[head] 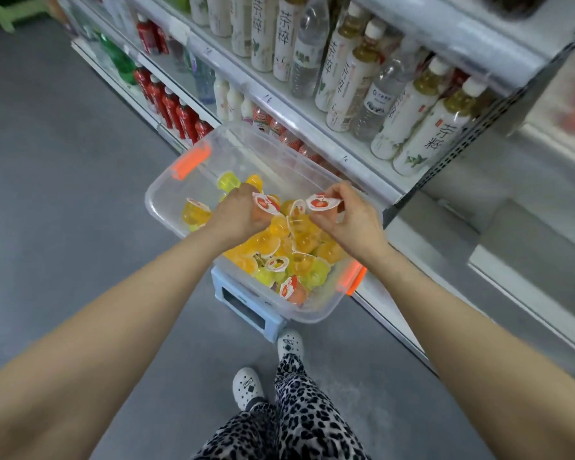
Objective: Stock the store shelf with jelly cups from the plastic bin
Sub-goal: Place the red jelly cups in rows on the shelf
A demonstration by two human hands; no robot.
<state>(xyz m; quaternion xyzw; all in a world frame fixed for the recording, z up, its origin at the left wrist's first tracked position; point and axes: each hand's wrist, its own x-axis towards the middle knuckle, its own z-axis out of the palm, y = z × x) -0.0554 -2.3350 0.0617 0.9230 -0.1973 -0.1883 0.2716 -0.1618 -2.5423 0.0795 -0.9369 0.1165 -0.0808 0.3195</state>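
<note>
Both hands are down in the clear plastic bin [161,207], which sits on a pale blue stool [243,305] on the grey floor [63,167], just beside the store shelf [312,127]. The left hand [238,214] has its fingers curled round a jelly cup [265,204] with a white lid printed with a strawberry, the lid turned up toward the camera. The right hand [356,224] pinches a second strawberry-lidded cup [322,202] between thumb and fingertips, holding it just above the heap. The two held cups are near each other over the middle of the bin. Below them lies the pile of jelly cups [299,250], yellow, orange and green, tumbled at all angles and heaped mostly toward the near end; a few yellow ones lie apart by the far wall. An orange latch [190,161] marks the far end of the bin and another [354,277] the near end. On the shelf stand rows of white-labelled tea bottles [422,141], and red bottles [176,111] line a lower tier further along. Leopard-print trousers [299,423] and white clogs [248,386] show at the bottom.
</note>
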